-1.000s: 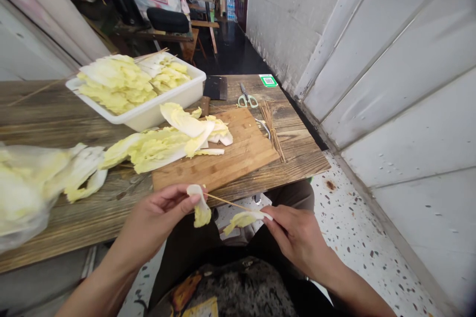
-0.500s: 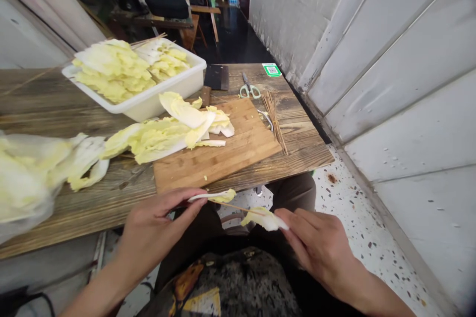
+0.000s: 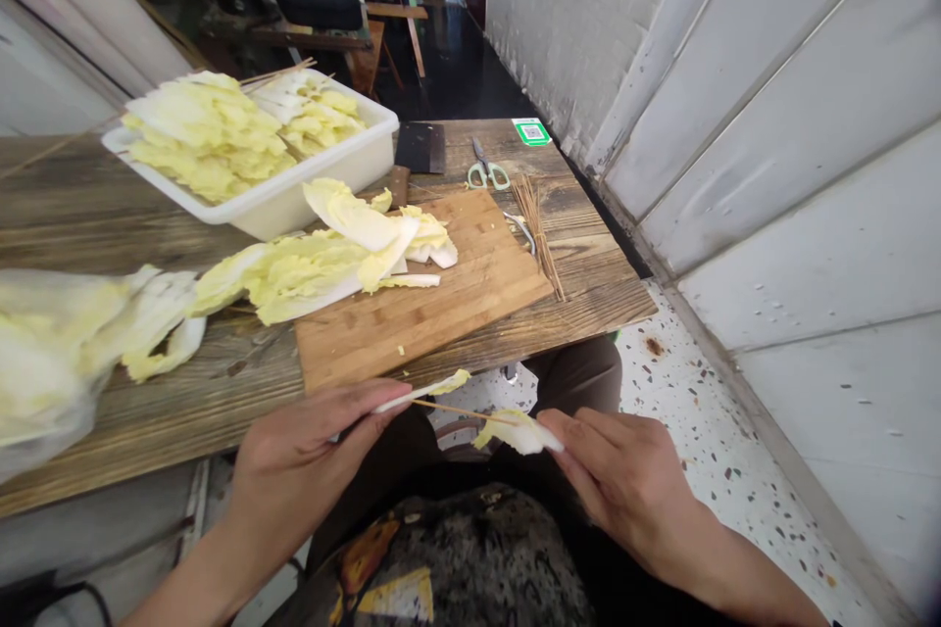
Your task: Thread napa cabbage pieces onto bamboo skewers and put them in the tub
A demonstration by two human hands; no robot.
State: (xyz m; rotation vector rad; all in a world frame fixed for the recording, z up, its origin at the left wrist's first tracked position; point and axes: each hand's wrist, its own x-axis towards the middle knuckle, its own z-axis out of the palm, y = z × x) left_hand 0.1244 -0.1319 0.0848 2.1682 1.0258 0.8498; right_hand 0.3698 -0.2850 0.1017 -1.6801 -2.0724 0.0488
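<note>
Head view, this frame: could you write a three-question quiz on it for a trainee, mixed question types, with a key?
1. The left hand pinches: (a) a plastic bag; (b) a leaf piece; (c) the tub.
2. True or false: the scissors lie on the cutting board.
3. Fill in: a thin ____ spans the gap between the left hand's leaf piece and the one in the right hand.

Key: 1 b; 2 false, the scissors lie on the table; 3 stick.
</note>
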